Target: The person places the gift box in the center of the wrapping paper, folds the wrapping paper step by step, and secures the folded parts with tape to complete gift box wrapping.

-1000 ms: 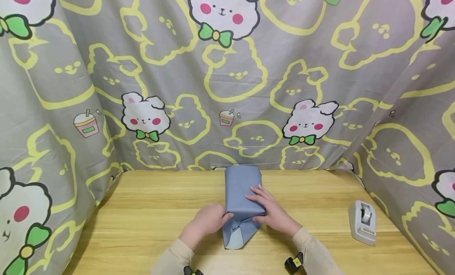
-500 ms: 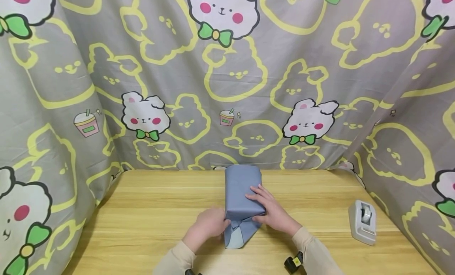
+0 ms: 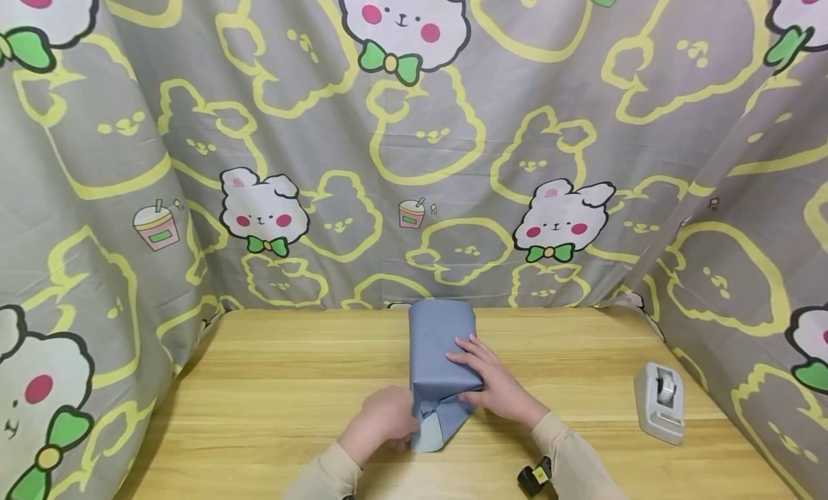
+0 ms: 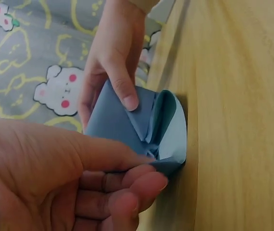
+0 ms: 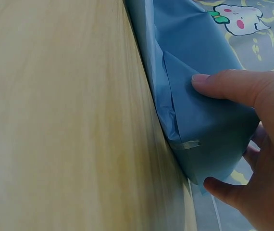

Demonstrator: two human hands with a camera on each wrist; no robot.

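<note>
A box-shaped parcel in blue-grey wrapping paper (image 3: 443, 349) lies mid-table, its near end facing the person. At that end the paper is partly folded, and a loose flap (image 4: 175, 132) with a paler inner side sticks out along the tabletop. My left hand (image 3: 387, 415) pinches the left edge of this flap between thumb and forefinger, the other fingers curled below. My right hand (image 3: 497, 386) rests on the parcel's right side, fingers spread over the top. Its thumb (image 5: 223, 86) presses a folded-in side of the end. A short strip of clear tape (image 5: 189, 144) sticks to the paper.
A grey tape dispenser (image 3: 661, 403) with a roll of clear tape stands at the right of the wooden table (image 3: 291, 356). A patterned grey curtain (image 3: 446, 148) closes off the back and sides. A black wrist device (image 3: 534, 477) is by the right sleeve.
My left hand has slid from the parcel's lower left corner toward the person and down, onto the loose flap. The right hand and the parcel have stayed in place.
</note>
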